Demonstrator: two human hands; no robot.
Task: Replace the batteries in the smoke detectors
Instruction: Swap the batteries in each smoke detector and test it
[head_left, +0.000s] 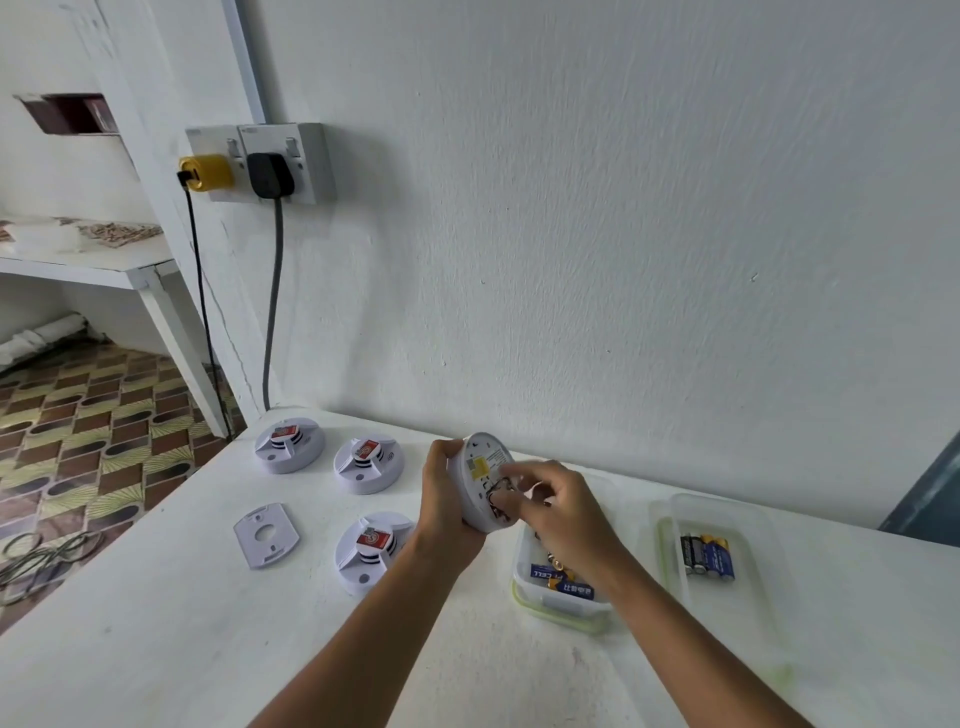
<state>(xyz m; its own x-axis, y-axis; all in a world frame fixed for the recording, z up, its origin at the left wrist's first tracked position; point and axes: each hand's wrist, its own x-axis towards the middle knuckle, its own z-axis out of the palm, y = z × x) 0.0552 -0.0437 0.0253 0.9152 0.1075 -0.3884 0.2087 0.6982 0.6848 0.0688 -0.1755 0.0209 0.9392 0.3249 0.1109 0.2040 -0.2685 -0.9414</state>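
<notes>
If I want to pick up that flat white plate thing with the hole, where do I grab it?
Probably the mounting plate by its long edges, coming straight down from above. It lies flat on the table, thin, with bare space around it, so fingers can pinch across its narrow width.

Single head-worn wide-angle view, looking forward and down across white table (156, 623) toward wall (623, 208). Both forearms enter from bottom edge; hands close, mid-frame. Floor (78, 415) visible far left. No second view.
</notes>
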